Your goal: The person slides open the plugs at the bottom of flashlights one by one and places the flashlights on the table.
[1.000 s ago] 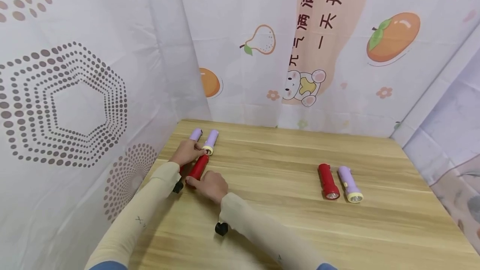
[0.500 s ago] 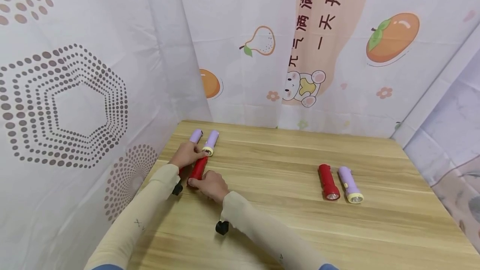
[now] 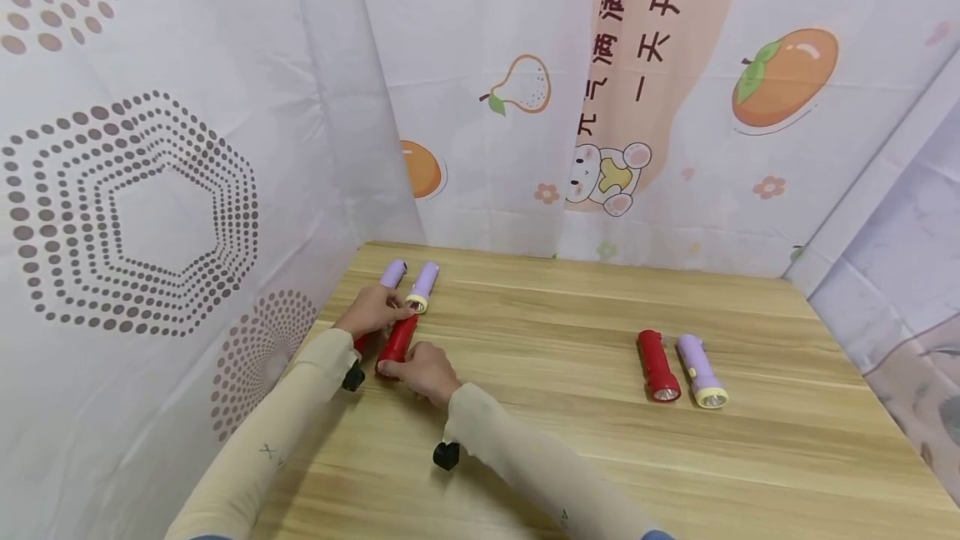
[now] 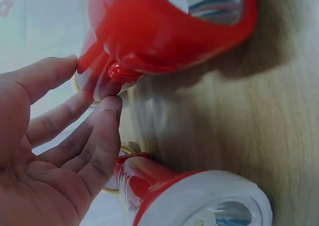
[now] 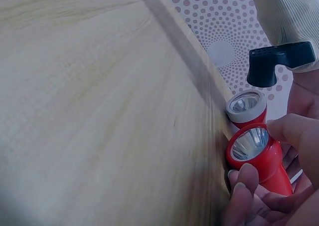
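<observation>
A red flashlight point(image 3: 400, 337) lies near the table's left edge, its lens facing the near side. My right hand point(image 3: 427, 372) grips its head; in the right wrist view the thumb and fingers sit around the red rim. At the tail end, my left hand point(image 3: 371, 312) pinches the body between thumb and fingertips, as the left wrist view shows. Just left of it is another red flashlight with a white rim point(image 4: 207, 201), mostly covered by the left hand in the head view. Behind them lie two lavender flashlights, one with a cream head point(image 3: 424, 280) and one partly hidden point(image 3: 393, 273).
Farther right on the wooden table point(image 3: 540, 407) lie a red flashlight point(image 3: 657, 365) and a lavender flashlight point(image 3: 701, 370), side by side. A patterned curtain point(image 3: 165, 215) borders the left edge, and a printed curtain point(image 3: 480, 173) hangs along the back.
The near end of the held red flashlight has shifted very slightly right, along with my right hand. My left hand stays at the tail end. The other flashlights have not moved.
</observation>
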The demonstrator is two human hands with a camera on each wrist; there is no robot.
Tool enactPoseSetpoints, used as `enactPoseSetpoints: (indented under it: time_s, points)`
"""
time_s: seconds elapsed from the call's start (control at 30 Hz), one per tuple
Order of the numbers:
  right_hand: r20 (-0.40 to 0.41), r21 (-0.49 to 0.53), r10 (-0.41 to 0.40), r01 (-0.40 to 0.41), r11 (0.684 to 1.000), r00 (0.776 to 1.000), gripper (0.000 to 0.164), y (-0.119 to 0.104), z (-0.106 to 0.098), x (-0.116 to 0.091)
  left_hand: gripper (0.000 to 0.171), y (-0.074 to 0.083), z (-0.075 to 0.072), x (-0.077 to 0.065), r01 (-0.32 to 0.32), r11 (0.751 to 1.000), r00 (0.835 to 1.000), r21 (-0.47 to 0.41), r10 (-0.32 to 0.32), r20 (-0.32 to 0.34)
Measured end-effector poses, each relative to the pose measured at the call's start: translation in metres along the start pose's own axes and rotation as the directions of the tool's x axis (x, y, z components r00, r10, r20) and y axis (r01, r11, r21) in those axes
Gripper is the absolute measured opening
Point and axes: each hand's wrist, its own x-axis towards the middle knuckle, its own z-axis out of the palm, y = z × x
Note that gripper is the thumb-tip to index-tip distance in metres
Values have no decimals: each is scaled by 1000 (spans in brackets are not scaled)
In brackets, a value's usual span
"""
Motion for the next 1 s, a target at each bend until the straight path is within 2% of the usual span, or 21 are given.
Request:
enactPoseSetpoints:
  time_s: [0.17, 0.53, 0.77, 1.0]
  points:
    - [9, -17, -6, 6, 1000, 1000, 43, 2, 1, -2, 23, -1, -1, -3, 5, 1000, 1000, 6, -5, 26]
    - [-4, -13, -48, 48, 999, 999, 37, 4, 2, 0, 29, -5, -6, -4, 55, 988, 996, -144, -45, 75]
    - [-23, -11, -54, 53, 999, 998, 31, 7, 5, -1, 26, -6, -7, -10, 80, 982, 997, -173, -77, 26]
    - [-31, 5, -51, 51, 999, 998, 35, 7, 5, -3, 28, -6, -5, -13, 73, 981, 996, -182, -82, -43]
